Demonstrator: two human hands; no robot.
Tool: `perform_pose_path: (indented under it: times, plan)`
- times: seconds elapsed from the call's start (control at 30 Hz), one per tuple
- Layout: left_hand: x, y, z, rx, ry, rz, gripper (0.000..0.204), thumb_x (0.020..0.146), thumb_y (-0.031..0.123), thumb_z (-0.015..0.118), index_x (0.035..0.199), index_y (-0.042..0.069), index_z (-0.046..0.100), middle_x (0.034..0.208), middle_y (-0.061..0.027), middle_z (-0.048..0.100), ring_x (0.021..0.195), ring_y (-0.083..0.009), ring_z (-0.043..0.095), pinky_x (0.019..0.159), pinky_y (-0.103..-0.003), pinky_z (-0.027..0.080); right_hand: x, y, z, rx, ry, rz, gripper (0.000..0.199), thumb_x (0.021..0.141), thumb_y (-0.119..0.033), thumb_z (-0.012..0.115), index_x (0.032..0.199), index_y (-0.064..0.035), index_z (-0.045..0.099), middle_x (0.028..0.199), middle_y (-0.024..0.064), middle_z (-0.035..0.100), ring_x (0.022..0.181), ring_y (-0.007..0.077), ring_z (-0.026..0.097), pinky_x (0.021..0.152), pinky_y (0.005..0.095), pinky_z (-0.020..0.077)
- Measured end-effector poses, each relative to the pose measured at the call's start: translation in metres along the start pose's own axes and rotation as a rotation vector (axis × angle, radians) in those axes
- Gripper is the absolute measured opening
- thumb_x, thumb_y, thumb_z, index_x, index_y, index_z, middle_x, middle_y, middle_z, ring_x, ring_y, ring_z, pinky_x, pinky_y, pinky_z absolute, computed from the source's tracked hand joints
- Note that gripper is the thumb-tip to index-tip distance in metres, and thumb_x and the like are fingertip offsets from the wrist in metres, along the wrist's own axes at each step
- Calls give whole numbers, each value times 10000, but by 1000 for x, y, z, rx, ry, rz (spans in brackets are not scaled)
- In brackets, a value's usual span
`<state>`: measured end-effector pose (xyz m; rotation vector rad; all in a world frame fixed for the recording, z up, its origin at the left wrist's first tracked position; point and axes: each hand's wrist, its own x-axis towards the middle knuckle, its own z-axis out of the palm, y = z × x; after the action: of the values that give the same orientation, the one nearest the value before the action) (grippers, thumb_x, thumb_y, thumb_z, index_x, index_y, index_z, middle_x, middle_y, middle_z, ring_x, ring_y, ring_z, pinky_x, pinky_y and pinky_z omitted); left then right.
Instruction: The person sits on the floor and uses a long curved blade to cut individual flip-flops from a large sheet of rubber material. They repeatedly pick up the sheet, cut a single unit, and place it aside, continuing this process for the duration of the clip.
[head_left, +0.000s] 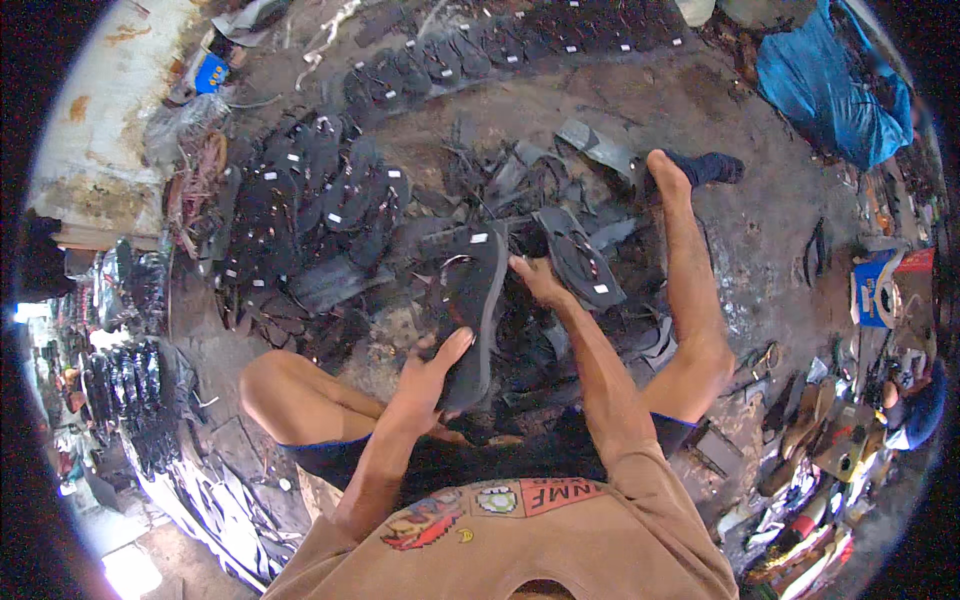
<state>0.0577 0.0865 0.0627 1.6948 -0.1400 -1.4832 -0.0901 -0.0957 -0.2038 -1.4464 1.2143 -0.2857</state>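
My left hand (428, 372) is closed around the lower end of a black flip-flop (468, 300), its thumb lying along the sole. The flip-flop points away from me, with a small white label near its far end. Against its right edge, farther up, is my right hand (538, 280). The right thumb shows, but the other fingers are curled out of sight among dark things, so what they grip is hidden. Just right of that hand lies a second black flip-flop (578, 255), also with a white label.
Labelled black flip-flops (340, 205) are heaped to the left, and a row of them (500, 50) runs along the back. Dark offcuts (520, 175) litter the ground ahead. Blue plastic sheeting (835, 85) is at the far right, scissors (765, 360) at right, and my bent legs (690, 270) frame the area.
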Motion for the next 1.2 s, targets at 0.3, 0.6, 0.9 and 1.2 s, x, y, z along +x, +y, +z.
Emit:
perform_pose_path:
  times: [0.3,0.6,0.9,1.2]
  plan:
    - [-46,0,-13,373,-258,561,691,921,154,810,1509,60,459,1296,-54,629,1113,-158,593,1018,-317,485,-163,-202,-39,610,263,-326,451,1017,-435,683,1050,14,718,749,-15,622,653,79,532,606,291,438]
    - [-76,37,7,296,-274,550,577,926,238,799,1412,17,581,1252,-138,682,1141,-202,645,1020,-400,528,-289,-216,-52,272,306,-503,339,956,-264,794,1111,25,708,816,27,694,717,61,541,654,293,472]
    - [-114,36,-20,11,-369,139,408,927,222,826,1211,-18,658,1095,-58,730,942,-128,710,845,-297,605,-435,-109,-36,-121,162,-249,329,1084,-300,471,1151,-24,637,696,182,610,605,334,623,605,449,491]
    - [-99,14,-26,19,-349,56,477,886,309,870,1189,9,656,1045,-34,724,923,-123,690,844,-290,575,-464,-86,-29,-117,-49,20,339,998,-358,614,1115,-40,599,825,293,660,824,532,653,707,582,499]
